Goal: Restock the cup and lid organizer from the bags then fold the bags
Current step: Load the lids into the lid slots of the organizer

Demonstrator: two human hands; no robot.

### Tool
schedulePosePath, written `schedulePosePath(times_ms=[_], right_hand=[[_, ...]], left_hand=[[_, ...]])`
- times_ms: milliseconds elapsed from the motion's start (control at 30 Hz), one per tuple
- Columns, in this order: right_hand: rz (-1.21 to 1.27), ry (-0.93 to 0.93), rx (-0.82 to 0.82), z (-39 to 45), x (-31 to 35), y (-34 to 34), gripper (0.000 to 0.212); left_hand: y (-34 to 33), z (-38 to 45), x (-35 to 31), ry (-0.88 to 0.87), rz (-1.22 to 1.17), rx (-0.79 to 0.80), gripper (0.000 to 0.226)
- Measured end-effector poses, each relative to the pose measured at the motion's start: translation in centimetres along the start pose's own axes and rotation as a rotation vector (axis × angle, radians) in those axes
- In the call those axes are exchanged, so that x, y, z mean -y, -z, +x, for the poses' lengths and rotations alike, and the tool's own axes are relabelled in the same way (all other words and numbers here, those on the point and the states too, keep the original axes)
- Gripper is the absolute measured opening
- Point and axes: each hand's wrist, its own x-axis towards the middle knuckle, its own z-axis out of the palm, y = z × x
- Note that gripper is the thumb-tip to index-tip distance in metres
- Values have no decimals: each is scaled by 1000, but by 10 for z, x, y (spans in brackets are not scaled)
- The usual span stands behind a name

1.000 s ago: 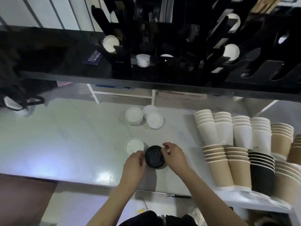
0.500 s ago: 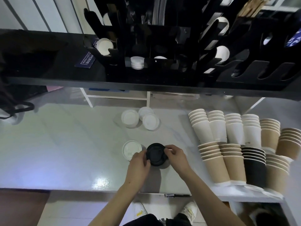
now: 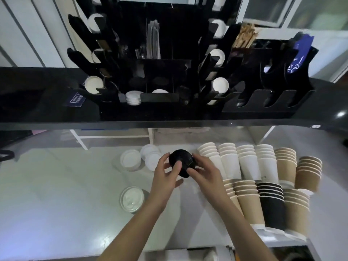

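Both hands hold the black lid stack (image 3: 181,162) off the surface (image 3: 56,185): left hand (image 3: 165,172) w/ fingers (image 3: 177,166) curled loosely on its near-left side, right hand (image 3: 203,171) pinching the near-right edge. Stack sits betw. the two sets of fingers, equally close to both, its stacking axis tilted up and away. Organizer (image 3: 160,72) lies well beyond and above the fingers, so next move prob. a lift fwd into a lid slot.

Dim, bluish; counter (image 3: 56,204) glare lower left; edges warped, soft.
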Motion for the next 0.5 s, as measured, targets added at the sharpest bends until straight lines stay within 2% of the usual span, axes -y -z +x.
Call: schedulePosePath(times_ms=[133,267,500], right_hand=[[14,98,16,12,15,26,41],[49,122,68,24,27,52,42],[-74,262,11,45,38,97,50]], left_hand=[[-28,7,-21,-25,-105,36,53],[-53,16,-36,-95,-111,53,45],[-102,27,-51,-139,-120,69,45]])
